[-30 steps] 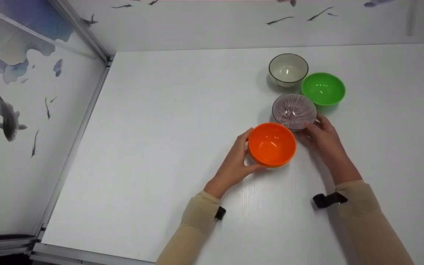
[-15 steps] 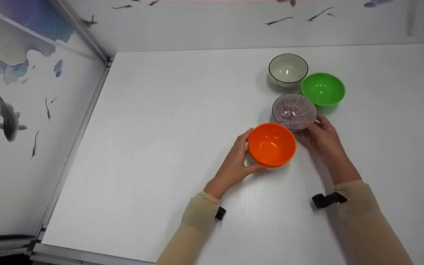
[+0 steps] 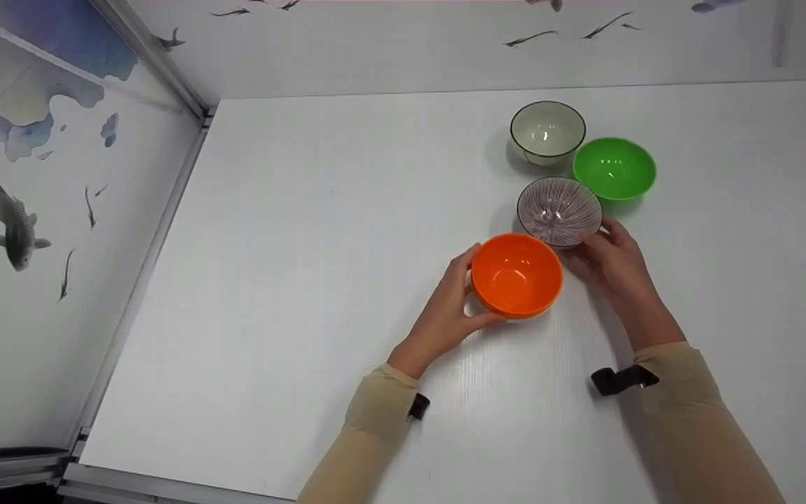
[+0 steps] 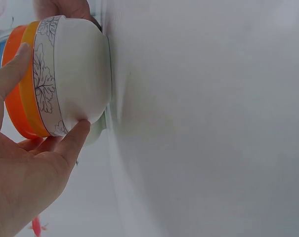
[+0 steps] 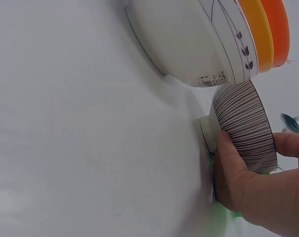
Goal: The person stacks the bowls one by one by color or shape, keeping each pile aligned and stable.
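My left hand holds a nested stack of bowls from its left side. The orange bowl is on top. Under it, the left wrist view shows a yellow-orange bowl set in a white bowl with a leaf pattern. The thumb lies on the yellow-orange bowl while a fingertip touches the white one. My right hand grips a purple-striped bowl at its lower right; fingers show against its lined outer wall in the right wrist view. The striped bowl stands just behind the stack, on the table.
Past the striped bowl, a green bowl stands at right, with a dark-rimmed pale bowl behind it. White panels with painted fish border the white table at the left and back.
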Demonstrator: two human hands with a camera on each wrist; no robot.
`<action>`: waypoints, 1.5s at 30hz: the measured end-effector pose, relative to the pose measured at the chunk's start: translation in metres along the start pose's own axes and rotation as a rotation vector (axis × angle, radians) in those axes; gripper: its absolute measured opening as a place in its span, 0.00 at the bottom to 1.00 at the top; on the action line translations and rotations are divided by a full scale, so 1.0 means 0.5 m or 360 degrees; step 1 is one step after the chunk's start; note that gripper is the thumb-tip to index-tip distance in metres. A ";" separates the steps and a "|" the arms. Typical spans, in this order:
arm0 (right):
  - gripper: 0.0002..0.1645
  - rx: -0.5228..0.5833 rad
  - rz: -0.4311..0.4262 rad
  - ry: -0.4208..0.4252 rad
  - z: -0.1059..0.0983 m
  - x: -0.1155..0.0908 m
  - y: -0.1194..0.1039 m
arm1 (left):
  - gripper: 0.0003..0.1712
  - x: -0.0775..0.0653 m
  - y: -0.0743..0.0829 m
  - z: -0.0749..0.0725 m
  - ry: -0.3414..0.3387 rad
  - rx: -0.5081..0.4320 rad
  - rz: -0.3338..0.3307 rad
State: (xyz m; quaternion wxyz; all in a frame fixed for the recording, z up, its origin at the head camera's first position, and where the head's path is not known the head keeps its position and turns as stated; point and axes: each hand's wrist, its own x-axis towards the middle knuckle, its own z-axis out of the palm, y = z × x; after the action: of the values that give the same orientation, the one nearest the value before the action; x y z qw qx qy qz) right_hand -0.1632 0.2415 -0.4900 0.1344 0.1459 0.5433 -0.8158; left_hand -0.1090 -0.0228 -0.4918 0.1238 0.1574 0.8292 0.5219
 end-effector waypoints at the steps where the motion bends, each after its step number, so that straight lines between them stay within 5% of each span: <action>1: 0.41 0.0006 0.0000 0.0003 0.000 0.000 0.000 | 0.58 0.000 0.000 0.000 0.0000 -0.0002 0.0000; 29: 0.42 -0.0006 0.0030 0.0145 0.000 -0.006 -0.009 | 0.59 0.001 -0.003 0.002 0.0004 0.0021 0.0005; 45: 0.42 0.0095 -0.0059 0.0059 -0.006 -0.030 -0.027 | 0.58 0.001 -0.002 0.001 0.0000 -0.0009 0.0025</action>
State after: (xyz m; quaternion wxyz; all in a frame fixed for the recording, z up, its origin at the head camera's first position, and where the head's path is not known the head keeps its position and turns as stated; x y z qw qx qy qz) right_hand -0.1545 0.2502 -0.4738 0.1049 0.1548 0.5238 -0.8311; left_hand -0.1094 -0.0228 -0.4928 0.1200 0.1636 0.8264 0.5253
